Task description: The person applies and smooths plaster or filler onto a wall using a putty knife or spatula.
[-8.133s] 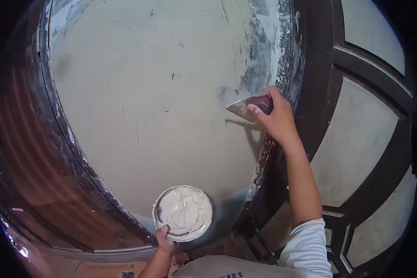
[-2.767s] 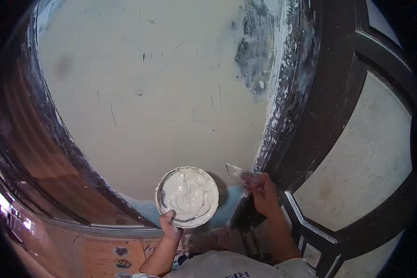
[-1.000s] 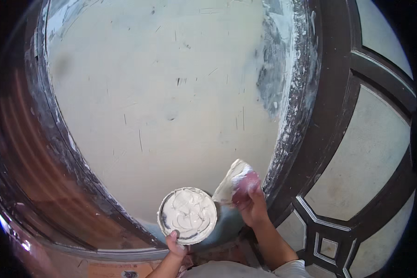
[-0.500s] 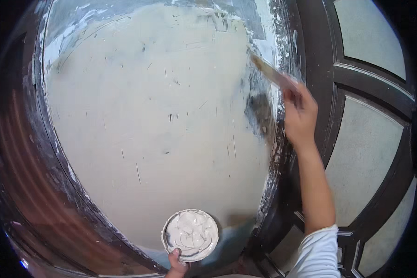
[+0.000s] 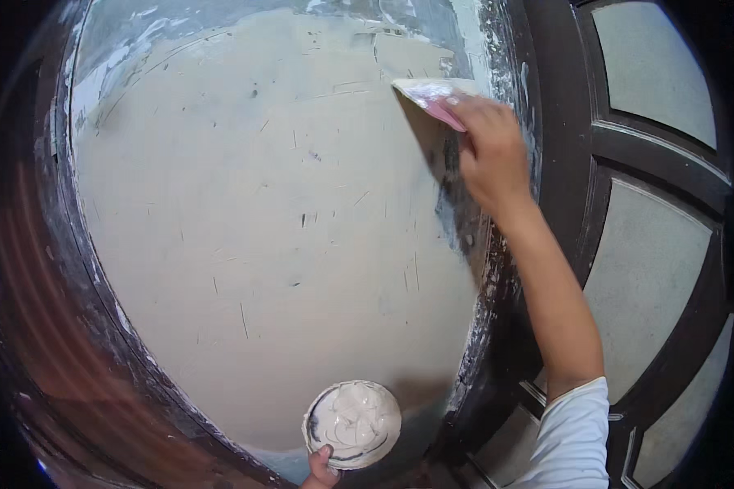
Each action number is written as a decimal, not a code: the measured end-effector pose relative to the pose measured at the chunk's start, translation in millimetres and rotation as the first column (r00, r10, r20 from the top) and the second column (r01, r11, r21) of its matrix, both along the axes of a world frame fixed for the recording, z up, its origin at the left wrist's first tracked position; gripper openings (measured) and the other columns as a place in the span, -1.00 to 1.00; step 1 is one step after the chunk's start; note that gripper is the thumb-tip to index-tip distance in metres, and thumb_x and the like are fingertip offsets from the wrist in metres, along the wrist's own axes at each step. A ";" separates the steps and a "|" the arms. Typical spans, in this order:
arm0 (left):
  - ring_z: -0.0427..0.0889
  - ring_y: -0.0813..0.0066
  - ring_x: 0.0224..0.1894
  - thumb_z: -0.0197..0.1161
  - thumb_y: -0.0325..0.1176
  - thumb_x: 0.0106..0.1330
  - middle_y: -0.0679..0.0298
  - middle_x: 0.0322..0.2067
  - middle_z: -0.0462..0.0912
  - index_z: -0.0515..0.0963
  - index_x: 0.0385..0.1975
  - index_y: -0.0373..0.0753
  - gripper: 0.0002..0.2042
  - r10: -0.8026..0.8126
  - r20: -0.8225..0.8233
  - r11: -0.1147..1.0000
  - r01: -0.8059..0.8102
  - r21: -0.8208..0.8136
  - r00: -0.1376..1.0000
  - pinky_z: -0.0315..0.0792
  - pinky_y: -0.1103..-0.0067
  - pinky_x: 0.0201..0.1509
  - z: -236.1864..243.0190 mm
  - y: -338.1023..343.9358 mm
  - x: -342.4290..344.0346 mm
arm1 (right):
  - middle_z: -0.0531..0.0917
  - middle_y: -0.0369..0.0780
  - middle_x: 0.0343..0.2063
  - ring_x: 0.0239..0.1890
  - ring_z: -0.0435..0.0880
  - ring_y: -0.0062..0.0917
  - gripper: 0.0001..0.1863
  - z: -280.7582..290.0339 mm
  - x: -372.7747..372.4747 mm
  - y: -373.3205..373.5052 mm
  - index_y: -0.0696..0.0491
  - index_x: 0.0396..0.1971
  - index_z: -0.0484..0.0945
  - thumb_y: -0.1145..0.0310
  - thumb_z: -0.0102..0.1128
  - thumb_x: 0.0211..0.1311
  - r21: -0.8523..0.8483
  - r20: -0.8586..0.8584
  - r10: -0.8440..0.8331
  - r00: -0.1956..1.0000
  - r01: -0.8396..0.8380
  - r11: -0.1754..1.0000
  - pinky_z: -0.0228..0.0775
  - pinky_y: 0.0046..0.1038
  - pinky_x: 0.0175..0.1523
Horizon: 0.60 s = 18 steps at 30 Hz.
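Observation:
My right hand [image 5: 497, 155] grips a flat pink putty scraper [image 5: 436, 99] smeared with white paste. Its broad edge lies against the wall panel [image 5: 277, 212] at the upper right, near the dark frame. Down at the bottom, my left hand [image 5: 321, 470] is closed on the rim of a round bowl [image 5: 359, 420] filled with creamy white putty, thumb over the edge. The panel carries a pale putty coat with thin scratches and small dark nicks. A dark grey patch [image 5: 465, 224] shows below my right hand.
A dark, putty-spattered frame [image 5: 483, 326] borders the panel on the right. Beyond it stands a dark brown door with pale inset panels [image 5: 648, 281]. At the left is glossy reddish-brown wood [image 5: 57, 326]. Bluish-grey surface [image 5: 261, 10] edges the panel's top.
My right hand has moved left and slightly up, turning the scraper so its broad face shows against the panel. The bowl has shifted slightly right and down with my left hand.

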<state>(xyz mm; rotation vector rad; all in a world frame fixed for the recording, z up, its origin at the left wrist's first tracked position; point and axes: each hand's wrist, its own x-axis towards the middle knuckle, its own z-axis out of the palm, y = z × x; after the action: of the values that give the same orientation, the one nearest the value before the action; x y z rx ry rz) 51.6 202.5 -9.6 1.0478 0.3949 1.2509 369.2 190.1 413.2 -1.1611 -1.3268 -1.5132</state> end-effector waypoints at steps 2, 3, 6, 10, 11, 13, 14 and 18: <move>0.55 0.13 0.07 0.14 0.06 0.15 -0.02 0.02 0.53 0.39 0.03 -0.47 -0.34 -0.056 -0.016 0.998 0.056 -0.028 0.998 0.45 0.27 0.14 -49.1 21.4 -14.5 | 0.61 -0.25 -0.02 0.01 0.51 -0.26 -0.53 20.8 -2.5 -7.6 -0.10 0.00 0.57 0.57 0.08 0.03 0.105 0.035 0.015 0.999 -0.019 0.994 0.42 -0.29 0.11; 0.55 0.13 0.07 0.15 0.06 0.14 -0.03 0.03 0.53 0.39 0.05 -0.48 -0.32 -0.101 0.019 0.991 0.102 -0.085 0.995 0.45 0.27 0.14 -84.7 36.1 -24.5 | 0.62 -0.23 -0.03 -0.01 0.53 -0.25 -0.54 35.3 -9.8 -5.7 -0.11 0.01 0.57 0.54 0.07 0.05 0.138 0.032 0.044 0.999 -0.048 0.989 0.41 -0.27 0.11; 0.55 0.13 0.07 0.15 0.08 0.13 -0.04 0.03 0.53 0.37 0.07 -0.48 -0.29 -0.188 0.049 0.971 0.194 -0.140 0.981 0.45 0.27 0.15 -87.6 51.1 -19.4 | 0.63 -0.23 -0.03 -0.02 0.53 -0.22 -0.53 60.1 -10.2 8.6 -0.12 0.02 0.56 0.53 0.07 0.05 0.109 0.080 0.026 0.996 -0.035 0.993 0.40 -0.23 0.09; 0.55 0.12 0.07 0.16 0.08 0.12 -0.04 0.03 0.53 0.36 0.09 -0.49 -0.28 -0.185 0.022 0.968 0.186 -0.170 0.982 0.45 0.27 0.14 -47.2 45.4 -16.6 | 0.64 -0.26 -0.07 -0.04 0.53 -0.29 -0.49 2.4 -26.8 32.2 -0.15 0.03 0.56 0.53 0.09 0.00 0.091 -0.022 -0.111 0.994 0.113 0.989 0.35 -0.25 0.07; 0.55 0.12 0.07 0.16 0.08 0.12 -0.04 0.03 0.53 0.36 0.09 -0.49 -0.27 -0.164 0.017 0.969 0.165 -0.182 0.986 0.45 0.27 0.14 -34.9 34.8 -15.4 | 0.64 -0.26 -0.07 -0.04 0.53 -0.29 -0.49 -12.4 -33.4 31.9 -0.15 0.03 0.56 0.53 0.09 0.00 0.084 -0.020 -0.093 0.995 0.094 0.992 0.35 -0.25 0.07; 0.55 0.12 0.06 0.16 0.09 0.12 -0.04 0.02 0.53 0.36 0.10 -0.49 -0.26 -0.131 0.011 0.971 0.131 -0.198 0.991 0.46 0.27 0.14 -30.5 13.7 -14.7 | 0.64 -0.30 -0.09 -0.04 0.53 -0.33 -0.49 -32.7 -30.5 24.9 -0.16 0.01 0.58 0.53 0.09 -0.01 0.017 -0.027 -0.098 0.995 0.099 0.995 0.32 -0.28 0.05; 0.55 0.12 0.06 0.16 0.09 0.12 -0.04 0.02 0.53 0.36 0.10 -0.49 -0.26 -0.146 0.001 0.967 0.143 -0.210 0.989 0.46 0.27 0.14 -26.6 7.4 -11.6 | 0.64 -0.30 -0.09 -0.04 0.53 -0.33 -0.49 -33.6 -18.5 15.6 -0.16 0.01 0.58 0.53 0.09 -0.01 0.010 -0.029 -0.115 0.993 0.115 0.993 0.32 -0.28 0.05; 0.55 0.10 0.07 0.15 0.09 0.12 -0.03 0.06 0.51 0.30 0.16 -0.50 -0.23 -0.160 -0.152 0.968 0.126 -0.215 0.975 0.45 0.27 0.16 -10.4 6.3 -15.5 | 0.64 -0.30 -0.09 -0.04 0.53 -0.33 -0.51 8.9 -13.9 2.7 -0.18 -0.03 0.61 0.54 0.08 -0.01 0.105 -0.022 0.026 0.999 -0.023 0.994 0.32 -0.26 0.06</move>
<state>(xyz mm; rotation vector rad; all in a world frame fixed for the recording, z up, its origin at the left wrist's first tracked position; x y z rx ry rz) 36.1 208.7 -20.1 0.9896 0.5560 0.9735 355.3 192.8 422.1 -1.0891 -1.2267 -1.5283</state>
